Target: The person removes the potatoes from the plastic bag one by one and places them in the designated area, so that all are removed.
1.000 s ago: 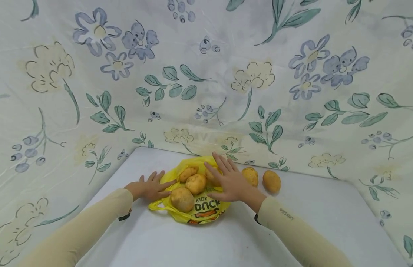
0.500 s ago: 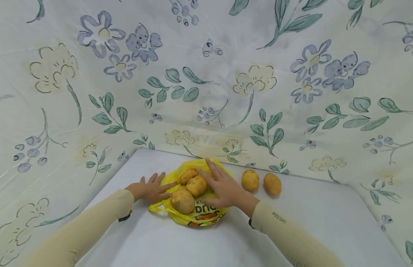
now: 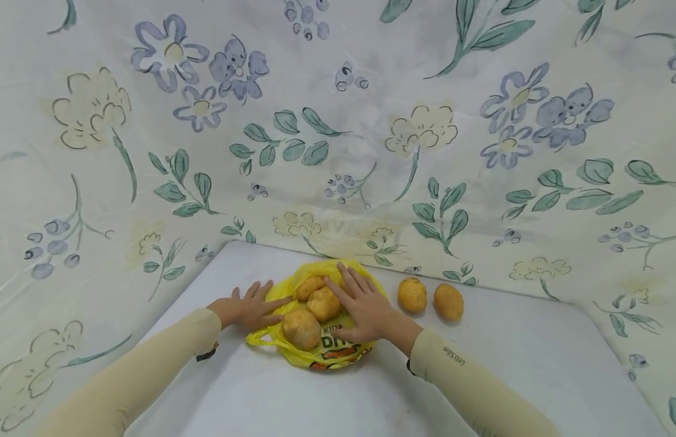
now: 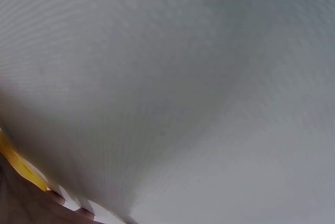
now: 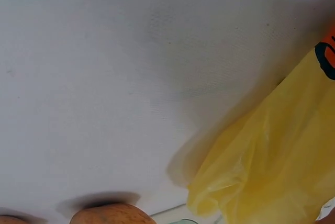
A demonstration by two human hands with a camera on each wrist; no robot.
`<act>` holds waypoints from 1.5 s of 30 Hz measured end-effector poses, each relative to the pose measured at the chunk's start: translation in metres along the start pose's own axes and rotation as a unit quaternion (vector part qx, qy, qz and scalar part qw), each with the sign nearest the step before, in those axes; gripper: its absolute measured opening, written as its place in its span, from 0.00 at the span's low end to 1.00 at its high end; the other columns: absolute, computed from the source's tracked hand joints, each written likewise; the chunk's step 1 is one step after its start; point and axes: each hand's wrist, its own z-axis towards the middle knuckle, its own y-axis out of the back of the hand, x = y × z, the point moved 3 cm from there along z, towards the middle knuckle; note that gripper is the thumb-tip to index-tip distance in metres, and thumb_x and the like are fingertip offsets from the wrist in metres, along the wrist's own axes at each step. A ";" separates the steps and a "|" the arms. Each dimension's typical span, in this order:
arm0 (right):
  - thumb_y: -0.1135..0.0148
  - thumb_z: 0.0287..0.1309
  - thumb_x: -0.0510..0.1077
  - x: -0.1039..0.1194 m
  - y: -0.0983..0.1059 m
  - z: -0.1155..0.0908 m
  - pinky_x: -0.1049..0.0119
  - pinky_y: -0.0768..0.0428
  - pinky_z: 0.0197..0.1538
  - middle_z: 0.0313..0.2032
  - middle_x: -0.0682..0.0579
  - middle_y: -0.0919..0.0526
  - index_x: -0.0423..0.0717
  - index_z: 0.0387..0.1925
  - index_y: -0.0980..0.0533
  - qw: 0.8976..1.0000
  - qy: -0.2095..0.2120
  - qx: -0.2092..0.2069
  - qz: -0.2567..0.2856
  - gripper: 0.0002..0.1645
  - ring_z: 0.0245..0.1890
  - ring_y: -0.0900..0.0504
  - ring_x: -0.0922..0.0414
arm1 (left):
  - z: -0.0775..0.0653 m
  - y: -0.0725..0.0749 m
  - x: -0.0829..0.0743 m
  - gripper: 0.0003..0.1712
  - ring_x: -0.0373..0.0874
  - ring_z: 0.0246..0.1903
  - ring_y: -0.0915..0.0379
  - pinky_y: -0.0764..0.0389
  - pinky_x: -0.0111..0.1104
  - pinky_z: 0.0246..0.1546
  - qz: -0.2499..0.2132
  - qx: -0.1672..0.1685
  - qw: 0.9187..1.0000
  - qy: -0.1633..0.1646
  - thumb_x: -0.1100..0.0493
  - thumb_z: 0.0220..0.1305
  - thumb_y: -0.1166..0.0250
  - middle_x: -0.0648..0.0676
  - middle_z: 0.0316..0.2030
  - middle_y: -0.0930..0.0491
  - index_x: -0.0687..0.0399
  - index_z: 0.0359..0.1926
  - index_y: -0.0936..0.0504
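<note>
A yellow plastic bag with printed lettering lies flat on the white table, several potatoes on or in it. Big potato is at its front left, with a medium potato and a smaller potato behind. My left hand lies with fingers spread at the bag's left edge, fingertips close to the potatoes. Over the bag's right side my right hand stretches its fingers, partly hiding another potato. The right wrist view shows the bag's yellow side; in the left wrist view only some fingers show.
Two loose potatoes sit right of the bag: a rounder potato and an oval potato. Behind the white table hangs a floral sheet, which also runs along both sides.
My right hand has moved left across the bag, away from the loose potatoes, uncovering the nearer one. My left hand has stayed at the bag's left edge.
</note>
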 end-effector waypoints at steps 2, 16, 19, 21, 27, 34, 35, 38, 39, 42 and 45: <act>0.46 0.58 0.75 -0.001 -0.001 0.001 0.38 0.51 0.75 0.78 0.45 0.76 0.63 0.78 0.70 1.000 -0.001 0.000 0.001 0.62 0.79 0.64 0.44 | 0.000 0.002 0.000 0.38 0.71 0.75 0.67 0.62 0.74 0.65 0.002 0.002 1.000 0.001 0.28 0.70 0.56 0.65 0.78 0.62 0.30 0.77 0.47; 0.33 0.50 0.70 -0.014 -0.001 -0.001 0.36 0.52 0.74 0.79 0.42 0.72 0.60 0.79 0.60 0.997 -0.015 0.005 0.073 0.66 0.79 0.62 0.42 | 0.000 0.003 0.000 0.38 0.71 0.75 0.68 0.64 0.73 0.66 -0.007 0.006 1.000 0.005 0.28 0.70 0.55 0.65 0.78 0.63 0.29 0.77 0.47; 0.27 0.46 0.66 -0.021 0.000 -0.001 0.38 0.51 0.75 0.79 0.43 0.70 0.60 0.79 0.57 0.993 -0.024 0.003 0.112 0.68 0.78 0.59 0.41 | 0.000 0.002 0.000 0.38 0.71 0.75 0.68 0.64 0.73 0.66 -0.009 0.005 1.000 0.005 0.28 0.70 0.55 0.65 0.78 0.63 0.30 0.77 0.47; 0.24 0.42 0.64 -0.025 -0.001 -0.001 0.40 0.51 0.76 0.79 0.44 0.70 0.60 0.79 0.56 0.990 -0.034 0.002 0.134 0.70 0.78 0.58 0.42 | 0.000 0.002 0.000 0.39 0.72 0.75 0.67 0.64 0.73 0.66 -0.009 0.004 1.000 0.003 0.28 0.70 0.55 0.66 0.78 0.63 0.30 0.77 0.47; 0.21 0.39 0.63 -0.035 -0.005 0.002 0.41 0.50 0.76 0.79 0.44 0.68 0.60 0.78 0.55 0.984 -0.043 0.004 0.174 0.72 0.79 0.58 0.43 | 0.000 0.002 0.001 0.39 0.73 0.75 0.66 0.63 0.74 0.65 -0.005 0.003 1.000 0.000 0.28 0.70 0.55 0.66 0.78 0.62 0.31 0.77 0.47; 0.22 0.42 0.62 -0.042 -0.011 0.006 0.41 0.47 0.75 0.79 0.43 0.62 0.60 0.78 0.52 0.974 -0.059 0.015 0.218 0.68 0.79 0.56 0.44 | 0.005 -0.001 0.003 0.39 0.72 0.75 0.67 0.63 0.74 0.65 -0.001 0.004 1.000 -0.004 0.28 0.70 0.56 0.66 0.78 0.63 0.29 0.77 0.48; 0.22 0.44 0.62 -0.042 -0.012 0.007 0.41 0.46 0.75 0.79 0.43 0.61 0.60 0.78 0.52 0.973 -0.063 0.019 0.222 0.67 0.78 0.56 0.44 | 0.005 -0.001 0.004 0.39 0.72 0.75 0.67 0.63 0.74 0.65 0.002 0.004 1.000 -0.005 0.28 0.70 0.56 0.66 0.78 0.63 0.29 0.77 0.49; 0.25 0.47 0.60 -0.044 -0.015 0.008 0.41 0.46 0.74 0.79 0.44 0.58 0.58 0.78 0.52 0.968 -0.069 0.029 0.241 0.64 0.78 0.54 0.44 | 0.006 -0.001 0.004 0.38 0.72 0.75 0.67 0.63 0.74 0.65 0.004 0.003 1.000 -0.006 0.29 0.70 0.56 0.66 0.78 0.63 0.29 0.77 0.49; 0.25 0.49 0.59 -0.044 -0.015 0.008 0.40 0.46 0.74 0.79 0.45 0.57 0.57 0.78 0.51 0.965 -0.070 0.032 0.250 0.62 0.78 0.54 0.43 | 0.006 -0.001 0.004 0.38 0.72 0.75 0.67 0.63 0.74 0.65 0.005 0.003 1.000 -0.006 0.29 0.71 0.56 0.66 0.78 0.63 0.28 0.77 0.49; 0.27 0.51 0.57 -0.046 -0.017 0.008 0.39 0.47 0.74 0.79 0.46 0.56 0.57 0.78 0.51 0.958 -0.075 0.046 0.272 0.60 0.78 0.55 0.44 | 0.005 0.000 0.003 0.37 0.72 0.75 0.67 0.63 0.74 0.65 0.005 0.002 1.000 -0.005 0.30 0.71 0.55 0.66 0.78 0.62 0.29 0.77 0.49; 0.28 0.53 0.56 -0.047 -0.020 0.007 0.39 0.48 0.75 0.79 0.46 0.55 0.58 0.78 0.51 0.955 -0.077 0.056 0.282 0.58 0.78 0.55 0.44 | 0.004 0.000 0.002 0.37 0.72 0.75 0.66 0.63 0.74 0.65 0.001 0.004 1.000 -0.003 0.31 0.71 0.54 0.66 0.78 0.62 0.28 0.77 0.49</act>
